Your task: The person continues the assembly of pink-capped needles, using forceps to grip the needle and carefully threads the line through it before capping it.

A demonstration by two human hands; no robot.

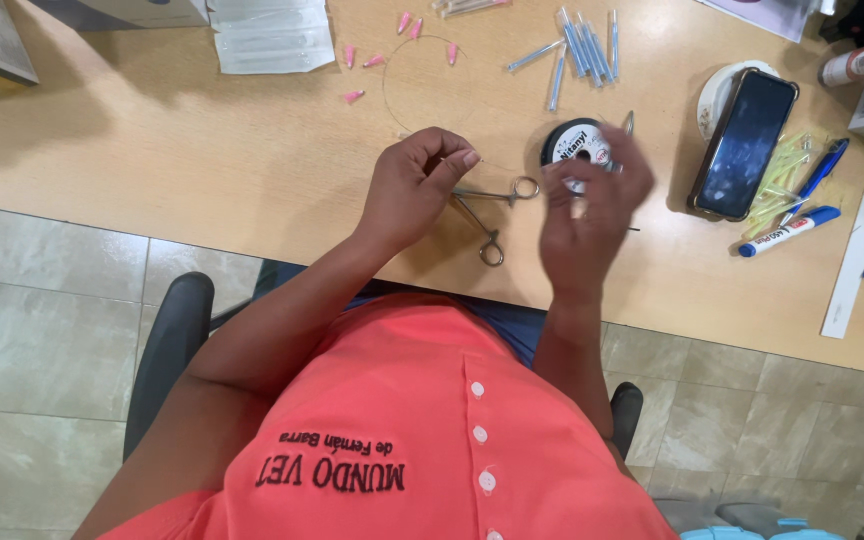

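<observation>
Wooden tabletop (pixel 202 150), pale, with both hands at work over its near edge. Left hand (pixel 414 185): fingertips pinched together on a thin thread (pixel 392 75), which loops up in an arc across the wood among scattered pink caps (pixel 353 96). Just beneath and right of that hand, metal scissor-handled forceps (pixel 492 205), lying flat on the table, ring handles toward the body, partly hidden by the fingers. Right hand (pixel 589 205): blurred, raised beside a black spool (pixel 579 143) with a white label, fingers curled; cannot tell whether clamped on anything or merely touching the spool. A sliver of metal just above the right fingers, too small to identify.

Farther back: bluish capped needles (pixel 582 45) in a loose bundle, white sealed packets (pixel 272 35) near the far edge. To the right: dark phone (pixel 744 143) resting on a white round tape roll (pixel 717 90), yellowish tubes (pixel 782 180), a blue-and-white marker (pixel 787 230), a blue pen (pixel 822 170), a white ruler-like strip (pixel 857 250). Below, an orange buttoned shirt (pixel 402 400), a black chair armrest (pixel 167 350), beige floor tiles (pixel 52 330).
</observation>
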